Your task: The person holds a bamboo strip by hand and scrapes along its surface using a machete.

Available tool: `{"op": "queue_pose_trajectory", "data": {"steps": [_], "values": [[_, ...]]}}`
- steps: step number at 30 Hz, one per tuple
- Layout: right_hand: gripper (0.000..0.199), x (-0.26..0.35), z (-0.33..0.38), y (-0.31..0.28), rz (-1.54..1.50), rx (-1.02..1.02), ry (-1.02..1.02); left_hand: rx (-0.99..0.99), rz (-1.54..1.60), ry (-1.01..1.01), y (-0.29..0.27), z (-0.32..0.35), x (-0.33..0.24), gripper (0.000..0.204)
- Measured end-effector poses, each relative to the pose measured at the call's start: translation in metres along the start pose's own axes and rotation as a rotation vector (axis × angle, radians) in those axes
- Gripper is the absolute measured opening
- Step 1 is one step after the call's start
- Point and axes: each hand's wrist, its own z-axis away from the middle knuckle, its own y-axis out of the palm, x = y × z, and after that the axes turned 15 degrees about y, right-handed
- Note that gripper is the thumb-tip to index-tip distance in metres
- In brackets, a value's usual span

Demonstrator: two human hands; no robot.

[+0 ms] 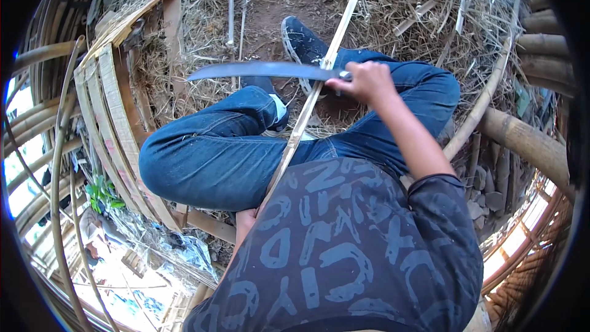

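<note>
My right hand [369,81] is closed round the handle of a machete [258,70]. Its long, slightly curved blade points left and lies across a pale split bamboo strip [299,129], touching or very close to it. The strip slants from the far top, between my legs, down to my lap. By my left thigh, my left hand [246,216] is closed on the strip's near end; most of its fingers are hidden by my leg and shirt.
I sit cross-legged on dry straw [399,0] and bare soil. A wooden crate [117,110] stands at left. Thick bamboo poles [528,141] run along the right. Thin strips [232,12] lie ahead, and clear plastic [190,252] lies at lower left.
</note>
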Motion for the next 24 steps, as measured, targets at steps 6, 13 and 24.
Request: {"op": "queue_pose_trajectory", "data": {"steps": [6, 13, 24], "values": [[0.078, -0.104, -0.014, 0.01, 0.087, -0.072, 0.018, 0.008, -0.006, 0.008, 0.002, -0.009, -0.007, 0.054], [0.072, -0.019, 0.012, -0.004, -0.118, 0.003, 0.038, 0.003, -0.007, 0.008, 0.004, -0.002, 0.003, 0.054], [0.073, -0.109, -0.011, 0.003, 0.01, -0.039, 0.089, 0.01, -0.015, -0.006, 0.003, -0.006, -0.008, 0.055]]}}
